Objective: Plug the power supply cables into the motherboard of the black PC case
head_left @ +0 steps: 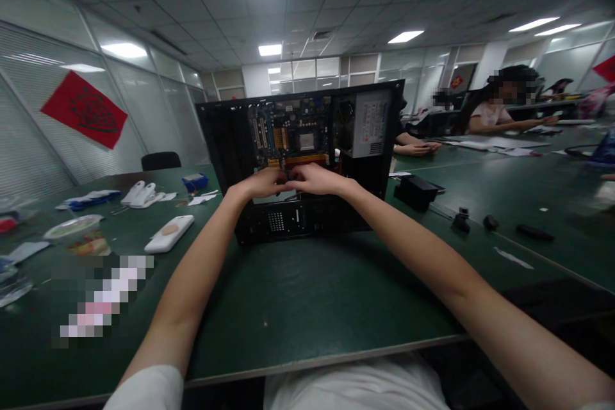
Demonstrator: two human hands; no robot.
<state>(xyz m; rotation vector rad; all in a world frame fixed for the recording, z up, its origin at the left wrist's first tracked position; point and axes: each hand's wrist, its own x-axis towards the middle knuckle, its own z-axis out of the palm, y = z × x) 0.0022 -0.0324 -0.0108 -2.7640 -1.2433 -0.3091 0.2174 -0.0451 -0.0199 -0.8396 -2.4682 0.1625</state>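
Observation:
An open black computer case (312, 234) stands upright on the green table with its inside facing me. Within it are the motherboard (269, 131) and, at the upper right, a power supply (369, 122) with a white label. My left hand (263, 183) and my right hand (319, 178) meet at the motherboard's lower edge, just below the orange and red memory slots (307, 160). The fingers of both are bent and drawn together around a small dark piece, too small to name. My fingertips partly hide that spot.
On the left lie a white power bank-like device (170, 234), a plastic food bowl (79, 235) and a small blue box (195, 182). To the right are a black box (416, 192) and small black items (461, 220). Other people sit farther along the table.

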